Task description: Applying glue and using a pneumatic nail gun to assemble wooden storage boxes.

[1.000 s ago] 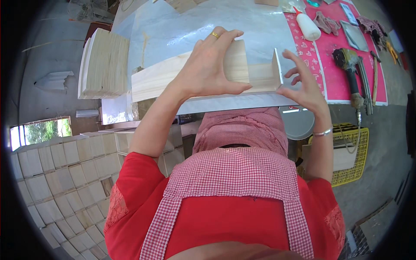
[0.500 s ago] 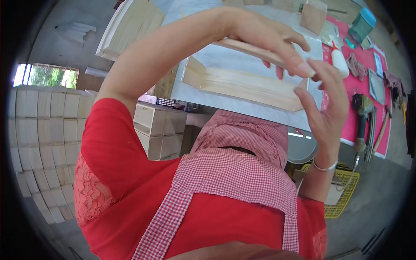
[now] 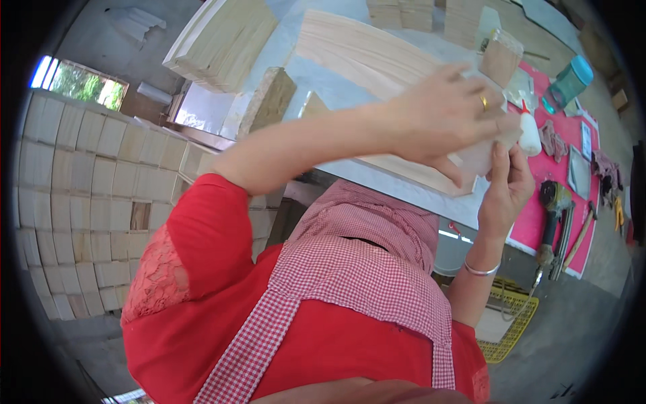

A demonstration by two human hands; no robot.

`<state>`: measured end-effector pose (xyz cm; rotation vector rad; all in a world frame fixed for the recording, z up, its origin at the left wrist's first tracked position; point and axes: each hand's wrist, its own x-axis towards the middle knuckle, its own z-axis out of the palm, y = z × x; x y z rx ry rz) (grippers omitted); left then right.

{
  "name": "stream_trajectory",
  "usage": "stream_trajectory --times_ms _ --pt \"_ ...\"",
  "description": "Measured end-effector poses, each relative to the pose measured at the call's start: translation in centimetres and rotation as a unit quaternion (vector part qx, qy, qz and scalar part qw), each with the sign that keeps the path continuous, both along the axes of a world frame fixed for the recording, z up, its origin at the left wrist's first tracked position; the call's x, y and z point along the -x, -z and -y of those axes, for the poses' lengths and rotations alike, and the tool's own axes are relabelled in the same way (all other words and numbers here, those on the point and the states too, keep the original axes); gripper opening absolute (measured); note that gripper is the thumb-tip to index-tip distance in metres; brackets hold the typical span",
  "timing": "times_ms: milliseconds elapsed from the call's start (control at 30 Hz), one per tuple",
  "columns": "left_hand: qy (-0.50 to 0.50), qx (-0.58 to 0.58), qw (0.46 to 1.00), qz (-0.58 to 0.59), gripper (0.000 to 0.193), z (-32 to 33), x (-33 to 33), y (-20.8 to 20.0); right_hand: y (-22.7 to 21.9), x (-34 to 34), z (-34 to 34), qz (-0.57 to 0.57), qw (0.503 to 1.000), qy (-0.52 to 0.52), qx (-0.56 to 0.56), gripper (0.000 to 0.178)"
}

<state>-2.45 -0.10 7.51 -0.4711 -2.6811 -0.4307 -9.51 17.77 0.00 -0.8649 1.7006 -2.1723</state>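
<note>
My left hand (image 3: pixel 447 118) reaches across the table over a pale wooden box piece (image 3: pixel 424 176), thumb apart from its blurred fingers. No thing shows clearly gripped in it. Close by, my right hand (image 3: pixel 510 176) pinches thumb against fingers at the piece's right end. A whitish blur hides what is between those fingertips. Beyond my left forearm, a wide pale board (image 3: pixel 363 50) slants under my left hand; whether the hand touches it I cannot tell. The forearm hides much of the box piece.
A stack of thin boards (image 3: pixel 225 44) stands at the table's far left, near a rough chipboard block (image 3: pixel 268 101). A wood block (image 3: pixel 501 57), glue bottle (image 3: pixel 529 135), teal bottle (image 3: pixel 568 84), nail gun (image 3: pixel 555 215) and hammer (image 3: pixel 582 236) are at right. Stacked wooden boxes (image 3: pixel 87 202) fill the left.
My left hand was over a narrow wooden edge above the box piece; it now lies lower and flatter, its forearm nearer me. The wide board shows beyond it. My right fingers have closed together.
</note>
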Motion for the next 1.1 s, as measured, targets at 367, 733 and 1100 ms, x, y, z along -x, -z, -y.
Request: stream_trajectory --times_ms 367,733,1100 --pt "-0.040 0.045 0.998 0.002 0.085 -2.7 -0.2 0.9 0.8 -0.3 -2.6 0.066 0.996 -0.010 -0.051 0.020" --pt "-0.059 -0.053 0.996 0.048 0.081 1.0 -1.8 2.6 8.0 3.0 -7.0 -0.108 0.950 -0.110 -0.270 0.099" --pt "-0.129 -0.054 0.984 0.108 0.084 -0.7 -2.8 5.3 8.1 0.6 -1.3 -0.069 0.962 -0.149 -0.216 0.097"
